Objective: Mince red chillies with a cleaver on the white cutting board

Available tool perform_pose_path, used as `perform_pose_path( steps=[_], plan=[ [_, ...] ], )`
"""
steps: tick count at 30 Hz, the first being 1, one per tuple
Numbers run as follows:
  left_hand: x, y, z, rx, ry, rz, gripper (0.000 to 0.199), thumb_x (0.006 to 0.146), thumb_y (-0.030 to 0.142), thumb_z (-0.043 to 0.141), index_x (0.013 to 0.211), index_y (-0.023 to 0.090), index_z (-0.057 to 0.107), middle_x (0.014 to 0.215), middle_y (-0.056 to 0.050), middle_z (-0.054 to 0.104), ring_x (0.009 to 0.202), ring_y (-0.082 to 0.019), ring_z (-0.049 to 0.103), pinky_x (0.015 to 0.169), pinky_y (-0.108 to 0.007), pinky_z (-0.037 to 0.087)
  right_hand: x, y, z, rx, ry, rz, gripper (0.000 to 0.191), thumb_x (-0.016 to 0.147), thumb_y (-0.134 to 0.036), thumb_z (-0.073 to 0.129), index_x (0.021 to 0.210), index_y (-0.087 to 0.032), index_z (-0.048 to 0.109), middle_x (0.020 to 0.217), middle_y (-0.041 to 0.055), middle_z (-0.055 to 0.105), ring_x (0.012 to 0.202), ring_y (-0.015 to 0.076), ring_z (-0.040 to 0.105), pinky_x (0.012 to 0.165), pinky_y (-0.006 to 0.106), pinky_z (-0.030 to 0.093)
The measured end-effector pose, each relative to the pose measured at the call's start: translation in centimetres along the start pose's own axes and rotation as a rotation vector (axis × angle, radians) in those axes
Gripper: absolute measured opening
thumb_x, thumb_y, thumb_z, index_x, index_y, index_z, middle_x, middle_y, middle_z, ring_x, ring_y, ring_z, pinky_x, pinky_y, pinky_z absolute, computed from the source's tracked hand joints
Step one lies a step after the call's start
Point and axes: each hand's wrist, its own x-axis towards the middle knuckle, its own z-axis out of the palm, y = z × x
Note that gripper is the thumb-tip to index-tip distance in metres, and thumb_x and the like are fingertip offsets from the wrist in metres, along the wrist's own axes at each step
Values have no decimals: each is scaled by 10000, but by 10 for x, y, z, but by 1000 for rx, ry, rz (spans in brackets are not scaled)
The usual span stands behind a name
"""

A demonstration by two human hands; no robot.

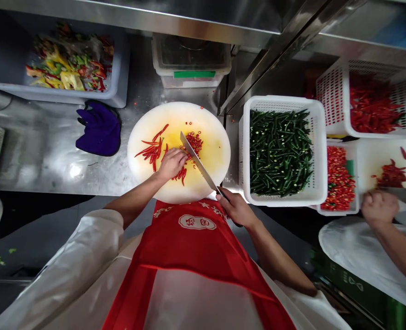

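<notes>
On a round white cutting board, my left hand is closed over red chilies, its fingers curled beside the blade. My right hand grips the black handle of a knife, whose blade slants up and left across the board. Chopped red chili rings lie just right of the blade's upper part. Whole red chilies are spread to the left of my left hand, and a few more lie below it.
A white basket of green chilies stands right of the board. Behind are a lidded box and a grey bin of scraps. A purple glove lies left. A co-worker's hand is at far right, near another board.
</notes>
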Motion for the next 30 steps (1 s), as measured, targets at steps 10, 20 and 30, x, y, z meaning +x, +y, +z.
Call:
perform_pose_path(
  steps=[10, 20, 30],
  plan=[
    [-1, -8, 2, 4, -80, 64, 231, 960, 241, 507, 805, 189, 670, 833, -68, 664, 841, -216, 592, 824, -381, 478, 2, -12, -2, -117, -72, 78, 481, 1034, -485, 381, 1385, -219, 574, 1016, 86, 764, 911, 242, 730, 767, 302, 520],
    [-7, -5, -11, 16, -120, 56, 241, 985, 273, 484, 923, 180, 697, 962, -74, 713, 924, -223, 620, 872, -384, 473, 20, 0, 8, -106, -20, 2, 509, 1025, -498, 382, 1364, -177, 585, 1201, 137, 723, 1065, 280, 695, 868, 354, 511],
    [-21, -4, -18, 129, -100, -59, 205, 947, 329, 557, 942, 204, 719, 999, -74, 720, 994, -256, 614, 923, -432, 439, -3, -14, 0, -144, -99, 25, 484, 1041, -497, 361, 1382, -221, 566, 1149, 97, 744, 1023, 260, 713, 803, 313, 524]
  ],
)
